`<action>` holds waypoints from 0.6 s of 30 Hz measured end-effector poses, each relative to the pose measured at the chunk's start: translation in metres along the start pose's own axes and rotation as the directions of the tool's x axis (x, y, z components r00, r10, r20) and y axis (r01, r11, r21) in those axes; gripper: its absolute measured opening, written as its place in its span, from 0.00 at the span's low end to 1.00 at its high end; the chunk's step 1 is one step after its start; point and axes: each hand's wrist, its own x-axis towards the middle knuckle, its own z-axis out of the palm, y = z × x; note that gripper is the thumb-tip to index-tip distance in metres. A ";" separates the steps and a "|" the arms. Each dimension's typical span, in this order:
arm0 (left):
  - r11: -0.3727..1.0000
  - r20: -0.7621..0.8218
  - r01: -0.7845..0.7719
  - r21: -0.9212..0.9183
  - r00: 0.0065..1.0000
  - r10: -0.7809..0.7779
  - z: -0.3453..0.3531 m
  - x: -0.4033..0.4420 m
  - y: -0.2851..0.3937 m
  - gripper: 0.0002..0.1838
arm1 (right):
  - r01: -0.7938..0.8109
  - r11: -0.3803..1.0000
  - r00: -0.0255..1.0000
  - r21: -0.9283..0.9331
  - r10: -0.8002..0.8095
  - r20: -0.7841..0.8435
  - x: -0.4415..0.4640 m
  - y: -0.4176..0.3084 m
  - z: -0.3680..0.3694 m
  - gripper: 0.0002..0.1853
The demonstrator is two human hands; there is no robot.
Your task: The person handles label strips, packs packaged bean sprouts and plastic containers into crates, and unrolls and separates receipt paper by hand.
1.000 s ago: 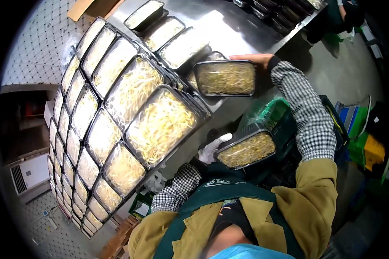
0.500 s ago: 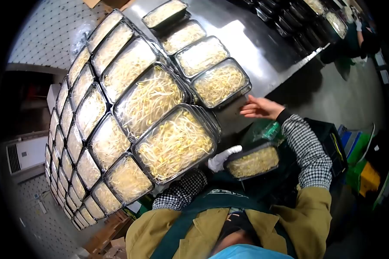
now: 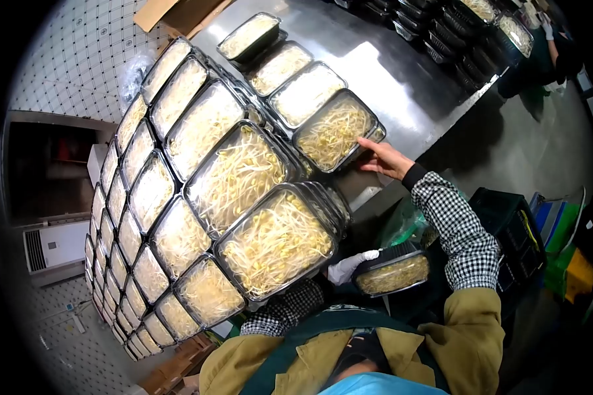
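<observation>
At the right hand point(image 3: 387, 160), the grip is partly closed at a corner of the near tray point(image 3: 333, 130) of sprouts, with the thumb laid over its rim and the other fingers bent low beside it; whether the corner is firmly pinched cannot be told. The near tray is seated on an under-tray point(image 3: 379, 134), slightly out of line with it, at the end of a row on the metal counter point(image 3: 405, 99). By the gloved left hand point(image 3: 350, 266), closed on its left end, a held tray point(image 3: 394, 274) of sprouts is kept tilted close to the body, some of the fingers being hidden. If the corner were pushed by the thumb alone, the near tray could be slid off the under-tray, or its top dented. The held tray could be tipped or dropped, since support is seen at one end only. To the left, filled stacks point(image 3: 181, 227) are packed tightly, and the nearest could be knocked by the checked left sleeve point(image 3: 286, 309) close below it. Farther off, dark trays point(image 3: 435, 43) are piled on the counter
</observation>
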 end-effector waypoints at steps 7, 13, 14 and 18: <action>0.862 0.136 -0.503 0.068 0.860 0.491 0.020 -0.014 0.001 0.26 | -0.059 0.926 0.977 -0.373 0.130 0.169 -0.056 0.001 -0.071 0.41; 0.854 0.214 -0.300 -0.424 0.883 0.417 0.043 0.036 0.032 0.33 | 0.047 0.971 0.990 -0.236 -0.015 0.139 -0.176 0.046 -0.097 0.37; 0.819 0.219 -0.318 -0.477 0.860 0.462 0.048 0.041 0.037 0.34 | 0.027 0.952 1.000 -0.305 -0.021 0.022 -0.180 0.036 -0.077 0.34; 0.559 -0.098 -0.584 -0.589 0.738 0.667 0.065 0.054 0.039 0.33 | 0.215 0.932 0.970 -0.293 -0.238 -0.044 -0.113 0.047 -0.095 0.24</action>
